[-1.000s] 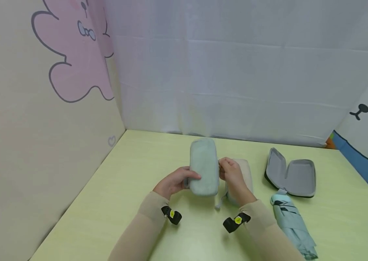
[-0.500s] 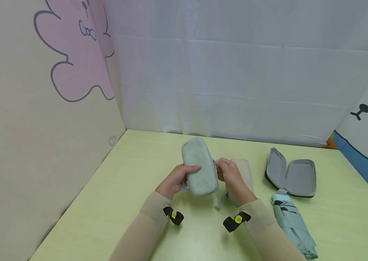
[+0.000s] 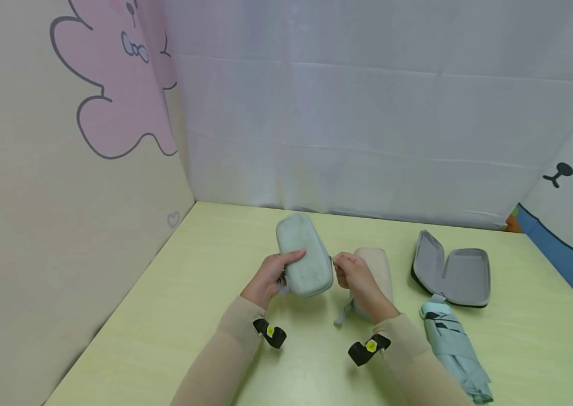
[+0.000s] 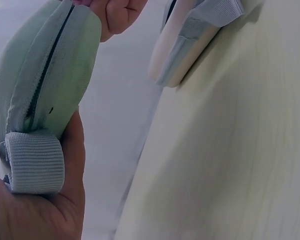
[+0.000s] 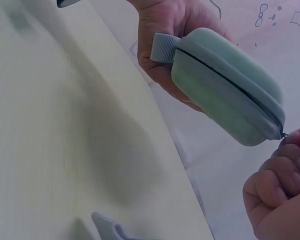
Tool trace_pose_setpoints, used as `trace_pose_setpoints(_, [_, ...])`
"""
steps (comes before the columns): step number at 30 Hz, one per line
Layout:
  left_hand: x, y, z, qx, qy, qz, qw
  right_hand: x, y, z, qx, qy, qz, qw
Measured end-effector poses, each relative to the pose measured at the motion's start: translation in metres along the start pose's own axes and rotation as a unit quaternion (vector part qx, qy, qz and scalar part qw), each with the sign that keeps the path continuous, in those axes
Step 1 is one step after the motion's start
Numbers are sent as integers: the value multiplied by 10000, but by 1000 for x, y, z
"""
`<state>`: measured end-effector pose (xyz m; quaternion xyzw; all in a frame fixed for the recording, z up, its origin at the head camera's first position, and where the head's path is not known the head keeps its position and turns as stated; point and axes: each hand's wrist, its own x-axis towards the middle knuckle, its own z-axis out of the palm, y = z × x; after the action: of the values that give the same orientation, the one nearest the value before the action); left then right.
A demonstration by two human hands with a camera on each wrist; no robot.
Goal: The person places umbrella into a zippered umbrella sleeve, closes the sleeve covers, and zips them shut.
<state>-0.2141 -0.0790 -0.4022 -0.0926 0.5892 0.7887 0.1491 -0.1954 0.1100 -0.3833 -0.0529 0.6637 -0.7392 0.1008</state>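
Observation:
A pale green zip case [image 3: 305, 256] is in my left hand [image 3: 268, 276], tilted to the left above the table. My left thumb lies across its front face, with the other fingers behind it. A ribbed grey loop [image 4: 37, 162] sticks out of its end by the left palm. My right hand [image 3: 360, 282] pinches the small zip pull [image 5: 284, 135] at the right side of the case, its fingers curled. A dark zip line [image 5: 225, 77] runs along the side of the case. Behind the right hand, a cream case [image 3: 375, 265] with a grey strap lies partly hidden.
To the right, a case with a grey lining [image 3: 466, 276] lies spread open on the yellow-green table [image 3: 164, 321]. In front of it is a folded light-blue umbrella [image 3: 454, 349]. A white curtain [image 3: 357, 124] hangs along the table's back edge.
The green case has tilted further to the left and shifted left. My right hand has followed a little to the left, staying at its zip pull. The other things have not moved.

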Motion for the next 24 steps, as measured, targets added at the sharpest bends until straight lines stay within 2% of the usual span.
trace_pose_setpoints(7, [2,-1,-1,-156,68,26,9999,1,1,1,-76,40,-5,10000])
trace_pose_setpoints(24, [4,1,-3,-474,681,-22,9965,1,3,0,-91,-88,-33,9999])
